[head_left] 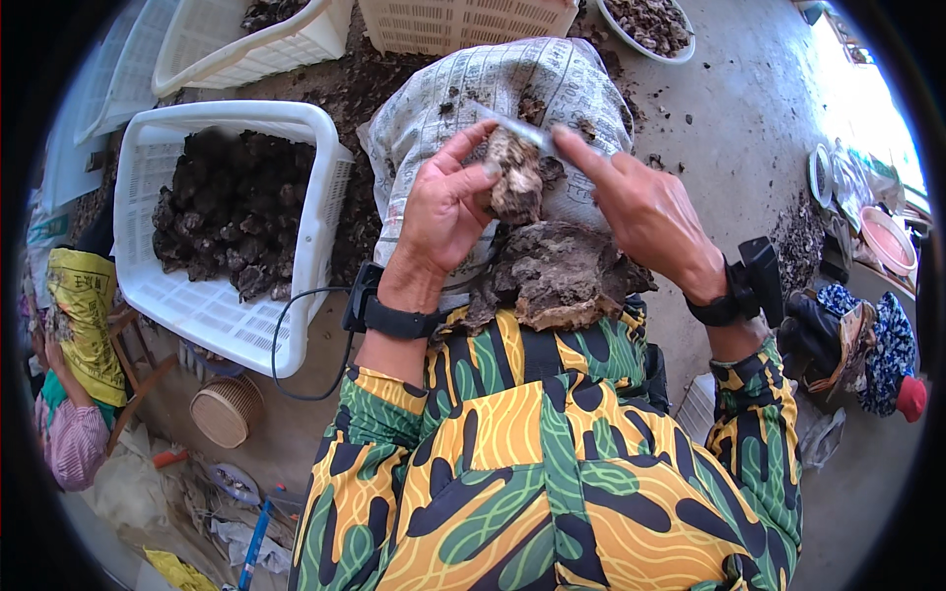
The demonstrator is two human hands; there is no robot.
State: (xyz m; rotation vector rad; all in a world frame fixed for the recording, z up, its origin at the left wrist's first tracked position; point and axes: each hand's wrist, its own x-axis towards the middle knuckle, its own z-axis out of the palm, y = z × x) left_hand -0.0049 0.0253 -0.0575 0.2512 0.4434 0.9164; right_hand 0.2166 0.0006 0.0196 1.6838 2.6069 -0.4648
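Observation:
My left hand (443,212) pinches a lumpy cream-and-brown piece (514,182) that looks like a mushroom, between thumb and fingers. Across its top lies the thin, bright blade of a knife (522,128), blurred. My right hand (645,207) is closed round the knife, whose handle is hidden in the palm, and the forefinger stretches along the blade. Below both hands, on my lap, rests a large dark brown, ragged mushroom-like piece (562,271) with a paler torn edge. Behind it stands a stuffed white woven sack (434,108) with dark crumbs on top.
To the left, a white plastic crate (320,187) contains dark lumpy pieces. Further crates (296,57) (463,28) and a round basin (680,49) stand beyond the sack. A cable (286,389) runs from my left wrist. Another person (74,424) sits at far left, near a wicker basket (225,412).

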